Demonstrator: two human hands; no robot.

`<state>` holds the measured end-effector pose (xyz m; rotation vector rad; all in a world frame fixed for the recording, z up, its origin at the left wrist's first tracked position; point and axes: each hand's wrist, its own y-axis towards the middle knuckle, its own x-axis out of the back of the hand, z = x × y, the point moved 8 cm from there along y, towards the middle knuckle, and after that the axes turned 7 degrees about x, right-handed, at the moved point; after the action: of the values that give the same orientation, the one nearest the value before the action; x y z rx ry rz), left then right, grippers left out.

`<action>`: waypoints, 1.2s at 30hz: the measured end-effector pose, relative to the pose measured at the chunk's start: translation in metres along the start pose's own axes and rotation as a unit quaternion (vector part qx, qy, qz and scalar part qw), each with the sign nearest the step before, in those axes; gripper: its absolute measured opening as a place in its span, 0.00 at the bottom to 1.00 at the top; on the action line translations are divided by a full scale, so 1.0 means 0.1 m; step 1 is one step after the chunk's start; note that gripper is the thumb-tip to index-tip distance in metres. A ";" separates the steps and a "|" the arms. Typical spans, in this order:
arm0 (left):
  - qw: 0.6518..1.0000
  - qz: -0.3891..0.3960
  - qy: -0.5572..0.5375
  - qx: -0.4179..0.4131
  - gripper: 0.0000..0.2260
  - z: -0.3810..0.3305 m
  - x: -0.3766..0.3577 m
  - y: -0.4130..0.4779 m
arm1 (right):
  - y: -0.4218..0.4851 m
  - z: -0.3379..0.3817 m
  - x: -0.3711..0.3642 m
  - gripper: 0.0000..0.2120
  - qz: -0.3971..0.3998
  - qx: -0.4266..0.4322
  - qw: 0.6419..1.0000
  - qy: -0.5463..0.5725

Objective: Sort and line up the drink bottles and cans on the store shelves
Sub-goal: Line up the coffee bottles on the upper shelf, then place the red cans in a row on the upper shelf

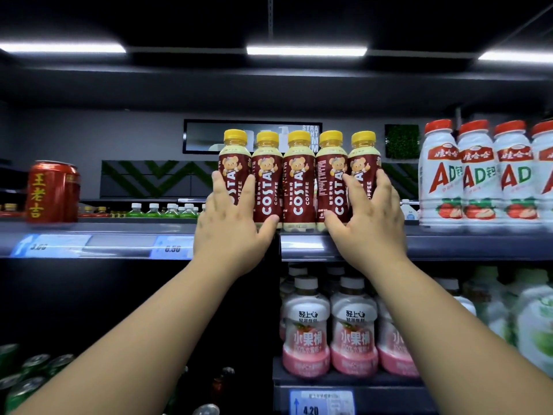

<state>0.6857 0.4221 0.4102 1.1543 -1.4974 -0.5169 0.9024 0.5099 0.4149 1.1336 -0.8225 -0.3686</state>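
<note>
Several Costa coffee bottles (299,178) with yellow caps and dark red labels stand side by side in a row on the top shelf (449,244). My left hand (233,223) presses against the leftmost bottle, fingers spread over its label. My right hand (368,217) cups the right end of the row, fingers on the rightmost bottle. Both hands squeeze the row from its two ends. A red canned herbal tea (52,191) stands alone at the far left of the same shelf.
White AD milk bottles (475,175) with red caps stand to the right of the row. Pink fruit drink bottles (353,324) fill the shelf below, with green and white bottles (535,322) beside them. Green cans (27,378) sit at the lower left. Price tags (170,247) line the shelf edge.
</note>
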 end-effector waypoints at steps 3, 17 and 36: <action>1.000 0.009 -0.001 -0.004 0.35 0.01 0.01 -0.05 | -0.08 0.06 0.03 0.34 0.011 0.022 1.000 -0.005; 0.985 0.075 0.003 -0.156 0.28 0.92 -0.02 -1.43 | -1.80 1.36 -0.72 0.28 0.177 0.165 0.926 0.288; 0.929 0.368 0.022 0.032 0.23 3.03 -1.04 -2.33 | -3.19 1.28 -2.56 0.35 0.446 -0.127 0.863 0.201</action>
<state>0.4845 0.3322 0.0816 0.5661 -1.7737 0.0753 0.6828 0.4623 0.0497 0.4576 -0.8049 0.5132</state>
